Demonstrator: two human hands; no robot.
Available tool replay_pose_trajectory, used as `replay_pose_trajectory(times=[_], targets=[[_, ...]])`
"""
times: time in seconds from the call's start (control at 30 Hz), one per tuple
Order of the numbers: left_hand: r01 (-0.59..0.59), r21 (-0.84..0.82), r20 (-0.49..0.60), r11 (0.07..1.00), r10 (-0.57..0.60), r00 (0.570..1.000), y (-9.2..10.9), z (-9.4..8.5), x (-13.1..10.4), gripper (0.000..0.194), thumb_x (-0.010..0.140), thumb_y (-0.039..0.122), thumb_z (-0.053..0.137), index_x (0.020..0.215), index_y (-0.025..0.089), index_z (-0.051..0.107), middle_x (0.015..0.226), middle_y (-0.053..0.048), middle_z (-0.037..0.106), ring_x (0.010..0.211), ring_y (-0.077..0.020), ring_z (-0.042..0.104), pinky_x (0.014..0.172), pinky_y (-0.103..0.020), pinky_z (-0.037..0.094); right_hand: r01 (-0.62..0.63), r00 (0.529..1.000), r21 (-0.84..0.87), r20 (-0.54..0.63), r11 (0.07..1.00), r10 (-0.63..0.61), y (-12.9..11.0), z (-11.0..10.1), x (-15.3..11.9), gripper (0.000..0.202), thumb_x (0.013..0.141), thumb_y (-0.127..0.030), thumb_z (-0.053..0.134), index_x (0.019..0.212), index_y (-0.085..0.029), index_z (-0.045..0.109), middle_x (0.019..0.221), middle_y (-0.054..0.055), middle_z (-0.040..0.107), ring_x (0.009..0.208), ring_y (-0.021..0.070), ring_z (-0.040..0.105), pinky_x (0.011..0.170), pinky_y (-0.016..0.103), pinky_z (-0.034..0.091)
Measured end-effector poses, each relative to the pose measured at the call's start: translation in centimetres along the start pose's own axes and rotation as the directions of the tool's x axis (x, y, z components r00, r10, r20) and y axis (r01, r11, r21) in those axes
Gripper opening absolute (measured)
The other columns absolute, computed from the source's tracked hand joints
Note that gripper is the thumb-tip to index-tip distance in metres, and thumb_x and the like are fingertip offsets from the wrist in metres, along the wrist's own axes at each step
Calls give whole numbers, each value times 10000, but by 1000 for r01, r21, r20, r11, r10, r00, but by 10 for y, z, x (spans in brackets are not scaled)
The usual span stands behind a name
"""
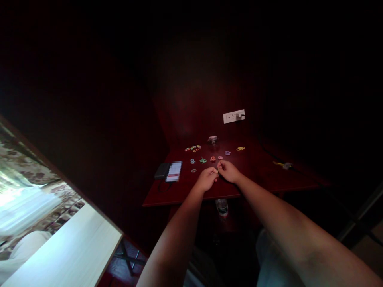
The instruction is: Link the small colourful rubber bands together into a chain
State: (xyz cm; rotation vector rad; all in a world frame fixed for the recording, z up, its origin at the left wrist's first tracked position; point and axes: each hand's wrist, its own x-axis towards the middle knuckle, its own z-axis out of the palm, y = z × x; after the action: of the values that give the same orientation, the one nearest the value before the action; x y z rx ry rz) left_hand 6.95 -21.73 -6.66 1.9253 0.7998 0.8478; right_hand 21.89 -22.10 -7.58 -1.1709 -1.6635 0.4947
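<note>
Over the front part of the dark red table [179, 195], my left hand [207, 179] and my right hand [228, 172] come together, fingers pinched. Between the fingertips shows a small yellowish hair tie [218, 170], gripped from both sides. Just beyond lie little groups of similar ties: light blue [192, 161], green [203, 161], orange-red [213, 159], pink [220, 158] and purple [228, 153]. Yellow ties [240, 148] sit farther right. A mixed-colour cluster [193, 148] is at the back left. One single tie [193, 170] lies left of my hands.
A clear jar [213, 141] stands near the back wall, below a power strip [233, 116] with a plug. At the left are a black case [162, 170] and a blurred phone-like rectangle [174, 171]. A cable end [286, 166] lies right. Below the edge stands a bottle [222, 207].
</note>
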Motion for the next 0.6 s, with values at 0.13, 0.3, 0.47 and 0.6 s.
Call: replay_pose_trajectory(times=[0.13,0.3,0.47,0.6], targets=[[9,34,-15,999,-8,1000,2,-1,-1,89,698,214,433,649,149,467,513,44,475,477,-69,415,487,-179,305,10,999,-18,-37,1000,-11,-1,2,0,48,670,-165,427,690,-171,470,583,-29,461,508,96,407,495,213,323],[6,85,-68,996,0,998,-2,0,1,132,728,211,402,671,147,503,552,30,517,484,-71,431,491,-183,321,-7,998,-26,-57,1000,5,-5,2,-2,61,666,-159,426,704,-172,473,572,-32,460,498,92,402,489,211,317],[1,73,-145,997,10,989,-4,1,2,134,758,248,437,745,151,527,597,14,556,517,-77,477,516,-187,354,-39,999,36,34,999,38,-6,-2,-3,42,652,-204,472,649,-164,488,525,-42,444,472,84,380,457,205,284],[-42,88,-228,995,62,972,-3,1,3,110,760,236,472,747,146,534,656,-13,594,582,-89,516,572,-201,390,-54,997,125,63,991,46,-6,-6,-3,64,642,-223,494,635,-160,493,515,-42,457,465,77,383,454,200,284]])
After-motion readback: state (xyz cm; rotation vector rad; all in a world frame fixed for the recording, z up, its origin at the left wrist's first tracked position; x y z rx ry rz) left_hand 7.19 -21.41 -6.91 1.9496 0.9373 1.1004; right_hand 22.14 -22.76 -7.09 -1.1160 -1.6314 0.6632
